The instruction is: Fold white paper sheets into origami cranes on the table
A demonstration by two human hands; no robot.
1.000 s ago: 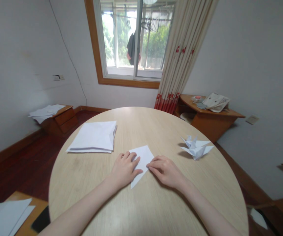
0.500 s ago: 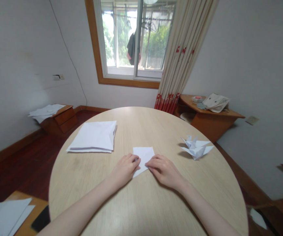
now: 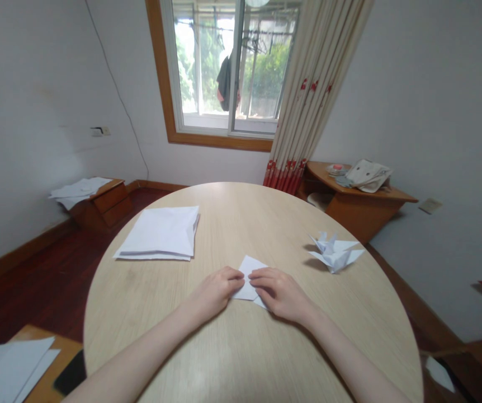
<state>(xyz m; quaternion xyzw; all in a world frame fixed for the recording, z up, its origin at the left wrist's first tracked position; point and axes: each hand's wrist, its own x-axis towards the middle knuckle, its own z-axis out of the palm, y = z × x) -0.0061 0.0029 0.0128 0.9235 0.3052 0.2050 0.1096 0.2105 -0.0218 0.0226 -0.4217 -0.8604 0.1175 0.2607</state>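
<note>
On my feed, the left hand (image 3: 219, 288) and right hand (image 3: 280, 292) cover the sides of the paper (image 3: 246, 290). The near edge of the table (image 3: 241, 358) is cut off; past its left edge, I can't identify a half-hidden dark thing (image 3: 70, 374).

Walls (image 3: 434, 84) white, faintly marked at left. Floor (image 3: 14, 302) dark red, with brown skirting (image 3: 23, 253). Sliding window (image 3: 234, 78), wood-framed, admits daylight; a cream curtain (image 3: 319, 73) with red pattern hangs at its right. Drawer cabinet (image 3: 114, 205) stands left, wooden stand (image 3: 358, 212) right. Bench (image 3: 241, 215) round, pale, wood-grained.

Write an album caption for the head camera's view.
Left hand and right hand touch a folded white paper on a round, pale wood-grained table, white origami at right.
</note>
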